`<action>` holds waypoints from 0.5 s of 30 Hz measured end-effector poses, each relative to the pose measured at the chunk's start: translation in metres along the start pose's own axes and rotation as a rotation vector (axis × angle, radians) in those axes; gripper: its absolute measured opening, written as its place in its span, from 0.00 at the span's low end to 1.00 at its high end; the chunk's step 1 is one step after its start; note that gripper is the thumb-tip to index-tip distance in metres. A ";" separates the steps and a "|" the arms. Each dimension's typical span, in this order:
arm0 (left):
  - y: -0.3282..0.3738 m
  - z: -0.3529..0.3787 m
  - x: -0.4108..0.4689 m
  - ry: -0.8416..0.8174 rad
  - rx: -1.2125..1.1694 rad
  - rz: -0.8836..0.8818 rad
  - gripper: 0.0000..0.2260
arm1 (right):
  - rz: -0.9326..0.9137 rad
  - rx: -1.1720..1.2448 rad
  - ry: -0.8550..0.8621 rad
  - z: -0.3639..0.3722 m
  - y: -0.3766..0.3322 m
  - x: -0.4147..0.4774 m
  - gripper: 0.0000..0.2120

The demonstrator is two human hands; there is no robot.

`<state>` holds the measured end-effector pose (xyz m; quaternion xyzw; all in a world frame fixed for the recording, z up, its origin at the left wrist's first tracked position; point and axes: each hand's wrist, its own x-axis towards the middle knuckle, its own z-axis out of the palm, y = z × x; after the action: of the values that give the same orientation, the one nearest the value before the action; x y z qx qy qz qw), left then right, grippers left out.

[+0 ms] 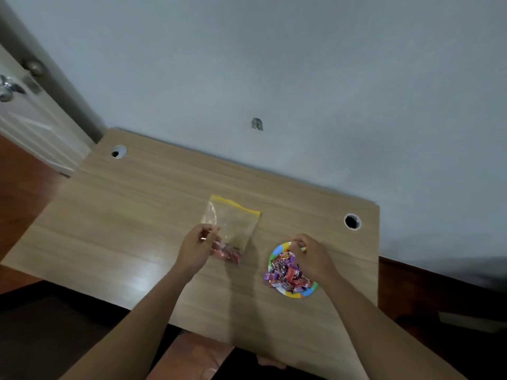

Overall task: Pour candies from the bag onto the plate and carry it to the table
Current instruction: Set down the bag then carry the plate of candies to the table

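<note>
Left hand [198, 249]: closed on the side of the bag [233, 224], thumb and fingers pinched on the plastic
Bag: clear, yellow-topped, laid on the desk [109, 229]; a few red candies [227, 253] are seen at its near end
Right hand [310, 256]: curled over the far rim of the plate [299, 294]; whether the rim is gripped cannot be told
Plate: set on the desk right of the bag, heaped with wrapped candies [285, 272]

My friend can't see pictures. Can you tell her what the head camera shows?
Two bare hands work at a light wooden desk: the left hand holds a clear zip bag with a yellow top, a few pink candies left inside. The right hand rests on the far rim of a small colourful round plate heaped with purple and red wrapped candies.
</note>
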<state>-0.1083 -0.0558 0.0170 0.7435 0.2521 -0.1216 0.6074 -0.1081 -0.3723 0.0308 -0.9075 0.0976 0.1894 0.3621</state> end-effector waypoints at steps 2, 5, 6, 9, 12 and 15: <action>-0.006 0.026 -0.006 -0.114 0.026 -0.051 0.10 | 0.065 0.006 0.009 -0.009 0.024 -0.004 0.11; -0.018 0.062 -0.018 -0.249 0.134 -0.160 0.11 | 0.175 0.056 0.018 -0.016 0.061 -0.013 0.11; -0.023 0.072 -0.023 -0.280 0.184 -0.184 0.11 | 0.212 0.077 0.017 -0.017 0.073 -0.016 0.10; -0.041 0.101 -0.033 -0.340 0.257 -0.219 0.13 | 0.314 0.119 0.007 -0.017 0.104 -0.025 0.09; -0.054 0.123 -0.041 -0.345 0.337 -0.264 0.17 | 0.377 0.153 -0.039 -0.013 0.126 -0.029 0.08; -0.072 0.141 -0.046 -0.265 0.294 -0.285 0.24 | 0.428 0.145 -0.087 -0.008 0.143 -0.028 0.10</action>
<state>-0.1669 -0.1920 -0.0544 0.7582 0.2521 -0.3381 0.4972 -0.1762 -0.4798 -0.0407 -0.8287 0.2855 0.2934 0.3817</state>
